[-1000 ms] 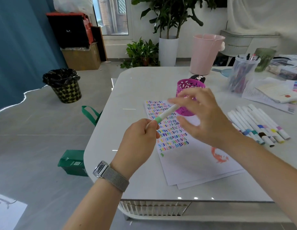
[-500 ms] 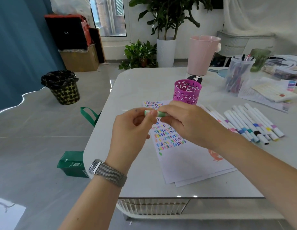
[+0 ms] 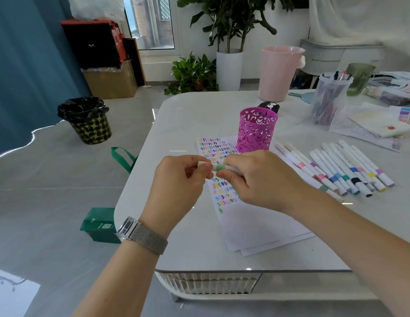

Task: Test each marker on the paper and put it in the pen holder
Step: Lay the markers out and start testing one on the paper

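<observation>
Both hands hold a white marker with a pale green band (image 3: 218, 167) level above the paper (image 3: 252, 220). My left hand (image 3: 176, 181) pinches its left end, where the cap is. My right hand (image 3: 259, 179) grips the barrel, which its fingers mostly hide. The paper carries rows of small coloured squiggles at its far end. The magenta cut-out pen holder (image 3: 256, 131) stands just beyond the hands, on the paper's far edge. Several white markers with coloured bands (image 3: 341, 170) lie in a row to the right.
A clear plastic cup of pens (image 3: 329, 99), a pink bin (image 3: 279, 72) and notepads (image 3: 378, 124) stand at the back right of the white table (image 3: 188, 115). A black-lined waste bin (image 3: 87, 120) and a green bag (image 3: 101, 225) are on the floor to the left.
My right hand came down onto the marker and took its barrel. The marker swung from tilted to level, and both hands now hold it close together.
</observation>
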Action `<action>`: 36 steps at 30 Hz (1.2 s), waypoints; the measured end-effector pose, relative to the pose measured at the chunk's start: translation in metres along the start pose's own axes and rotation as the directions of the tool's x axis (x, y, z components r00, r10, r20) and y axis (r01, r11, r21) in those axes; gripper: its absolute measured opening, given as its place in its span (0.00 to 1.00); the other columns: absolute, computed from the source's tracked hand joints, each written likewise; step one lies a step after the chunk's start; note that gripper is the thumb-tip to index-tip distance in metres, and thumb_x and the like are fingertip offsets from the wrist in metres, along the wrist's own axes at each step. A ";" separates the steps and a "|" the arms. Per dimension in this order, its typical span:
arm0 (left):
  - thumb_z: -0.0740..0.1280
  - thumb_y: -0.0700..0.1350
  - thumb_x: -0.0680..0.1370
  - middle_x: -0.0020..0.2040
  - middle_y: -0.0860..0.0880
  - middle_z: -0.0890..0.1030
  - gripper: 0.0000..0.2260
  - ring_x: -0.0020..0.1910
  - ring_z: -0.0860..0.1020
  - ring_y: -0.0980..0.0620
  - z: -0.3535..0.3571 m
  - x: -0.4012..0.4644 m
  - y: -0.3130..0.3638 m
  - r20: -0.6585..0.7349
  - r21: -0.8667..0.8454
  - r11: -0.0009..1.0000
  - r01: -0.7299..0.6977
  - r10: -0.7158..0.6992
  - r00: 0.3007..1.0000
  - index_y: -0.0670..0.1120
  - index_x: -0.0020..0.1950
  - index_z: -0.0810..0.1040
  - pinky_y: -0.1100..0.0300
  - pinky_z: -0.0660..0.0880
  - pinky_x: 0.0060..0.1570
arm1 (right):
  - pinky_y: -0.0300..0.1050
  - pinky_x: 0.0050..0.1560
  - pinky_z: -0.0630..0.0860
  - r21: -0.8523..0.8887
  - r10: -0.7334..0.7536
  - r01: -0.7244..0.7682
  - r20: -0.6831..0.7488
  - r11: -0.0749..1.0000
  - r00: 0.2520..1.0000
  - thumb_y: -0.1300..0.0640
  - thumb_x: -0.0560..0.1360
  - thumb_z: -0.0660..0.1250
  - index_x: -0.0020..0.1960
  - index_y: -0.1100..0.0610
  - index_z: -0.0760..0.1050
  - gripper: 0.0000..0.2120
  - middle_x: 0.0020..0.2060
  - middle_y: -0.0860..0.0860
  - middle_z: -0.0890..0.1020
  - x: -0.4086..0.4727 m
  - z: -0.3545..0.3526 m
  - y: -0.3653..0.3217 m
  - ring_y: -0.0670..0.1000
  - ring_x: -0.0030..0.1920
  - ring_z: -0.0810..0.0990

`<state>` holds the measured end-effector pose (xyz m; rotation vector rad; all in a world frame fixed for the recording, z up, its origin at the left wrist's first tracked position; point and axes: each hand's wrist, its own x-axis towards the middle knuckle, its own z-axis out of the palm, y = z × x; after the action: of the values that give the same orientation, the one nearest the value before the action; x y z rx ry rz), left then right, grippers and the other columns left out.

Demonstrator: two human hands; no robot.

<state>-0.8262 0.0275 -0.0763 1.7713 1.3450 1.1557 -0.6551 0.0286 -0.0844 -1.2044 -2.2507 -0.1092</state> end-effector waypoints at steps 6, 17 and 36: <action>0.65 0.39 0.77 0.27 0.58 0.79 0.13 0.25 0.75 0.59 0.006 -0.003 -0.005 0.006 -0.016 1.000 -0.008 0.008 1.000 0.54 0.37 0.78 0.65 0.75 0.32 | 0.45 0.25 0.61 0.032 0.031 -0.032 0.028 0.999 0.999 0.49 0.75 0.61 0.34 0.58 0.71 0.15 0.24 0.45 0.63 -0.004 0.003 0.002 0.54 0.26 0.65; 0.61 0.53 0.78 0.57 0.55 0.75 0.21 0.60 0.72 0.54 0.018 -0.001 -0.007 0.142 0.194 0.981 0.015 -0.044 0.989 0.51 0.70 0.64 0.60 0.69 0.61 | 0.30 0.41 0.69 0.275 0.324 -0.320 0.029 0.907 0.945 0.53 0.80 0.62 0.44 0.53 0.75 0.08 0.36 0.46 0.80 0.017 -0.034 0.037 0.40 0.39 0.75; 0.56 0.37 0.78 0.71 0.58 0.61 0.26 0.65 0.64 0.50 0.005 -0.010 -0.030 0.412 0.693 0.694 -0.195 -0.160 0.897 0.55 0.74 0.58 0.55 0.70 0.61 | 0.48 0.67 0.66 0.266 0.644 -0.607 -0.074 0.749 0.762 0.55 0.83 0.54 0.67 0.56 0.72 0.16 0.65 0.52 0.76 0.020 -0.024 0.083 0.53 0.67 0.71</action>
<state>-0.8348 0.0265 -0.1071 2.4017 1.5969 0.1226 -0.5875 0.0848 -0.0698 -1.6864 -1.5555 0.2987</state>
